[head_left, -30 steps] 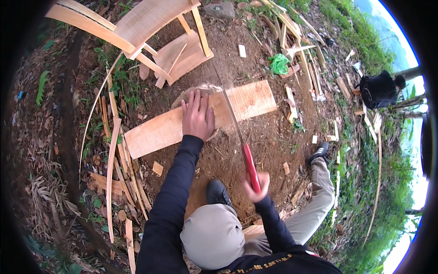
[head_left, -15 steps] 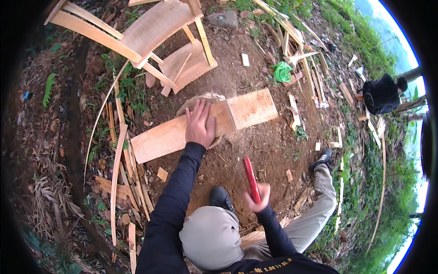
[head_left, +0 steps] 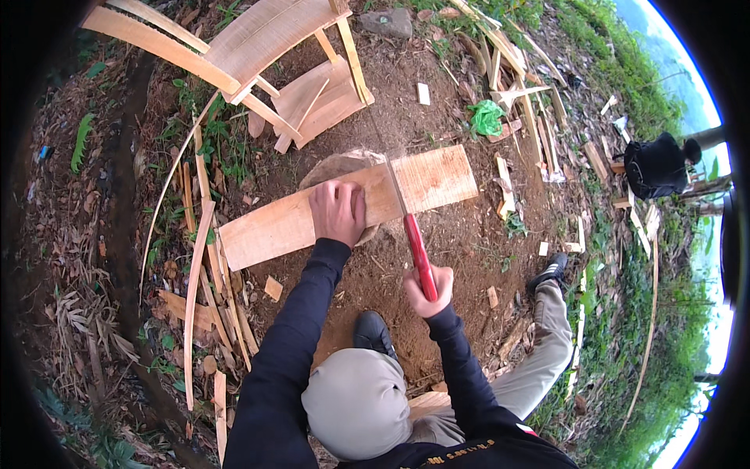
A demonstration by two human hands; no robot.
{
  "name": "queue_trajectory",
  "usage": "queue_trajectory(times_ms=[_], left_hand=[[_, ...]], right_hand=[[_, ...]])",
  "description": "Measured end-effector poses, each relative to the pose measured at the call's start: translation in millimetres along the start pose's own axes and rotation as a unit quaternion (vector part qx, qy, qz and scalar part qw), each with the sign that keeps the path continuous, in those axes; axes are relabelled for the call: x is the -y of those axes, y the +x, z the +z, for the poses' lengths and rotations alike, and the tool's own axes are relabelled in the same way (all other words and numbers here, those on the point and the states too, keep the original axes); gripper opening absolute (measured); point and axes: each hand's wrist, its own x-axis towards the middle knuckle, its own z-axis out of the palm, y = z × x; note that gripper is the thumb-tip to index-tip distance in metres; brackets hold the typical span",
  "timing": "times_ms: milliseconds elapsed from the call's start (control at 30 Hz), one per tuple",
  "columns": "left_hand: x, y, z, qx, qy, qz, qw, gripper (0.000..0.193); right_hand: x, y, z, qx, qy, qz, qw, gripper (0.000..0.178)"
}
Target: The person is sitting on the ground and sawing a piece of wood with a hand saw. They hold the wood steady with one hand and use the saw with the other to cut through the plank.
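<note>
A pale wooden board (head_left: 269, 233) lies aslant across a round stump (head_left: 337, 166). My left hand (head_left: 337, 211) grips the board near its middle, fingers bent over it and pressing it on the stump. In my right hand (head_left: 429, 292) is the red handle of a handsaw (head_left: 416, 244), the fingers wrapped round it. Its thin blade, seen edge-on, runs away from me across the board at a cut line, right of my left hand. The board's right end sticks out past the stump.
Beyond the board at the left stands a wooden chair (head_left: 266, 39). Long wood strips (head_left: 198, 305) lie at the left, more offcuts (head_left: 539, 125) at the far right. A crumpled green plastic bag (head_left: 486, 117) and a black bag (head_left: 655, 166) are on the right.
My right hand has pushed the saw forward and left, and its handle now reaches the board's near edge. The fingers of my left hand, stretched out before, are now bent.
</note>
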Motion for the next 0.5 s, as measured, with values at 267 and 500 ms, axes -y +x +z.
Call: queue_trajectory(times_ms=[267, 500], left_hand=[[1, 0, 3, 0.030, 0.067, -0.038, 0.997, 0.029], [14, 19, -7, 0.096, 0.057, 0.024, 0.993, 0.027]], right_hand=[[-3, -67, -23, -0.011, 0.048, 0.035, 0.998, 0.032], [-2, -41, -7, -0.013, 0.007, -0.023, 1.000, 0.031]])
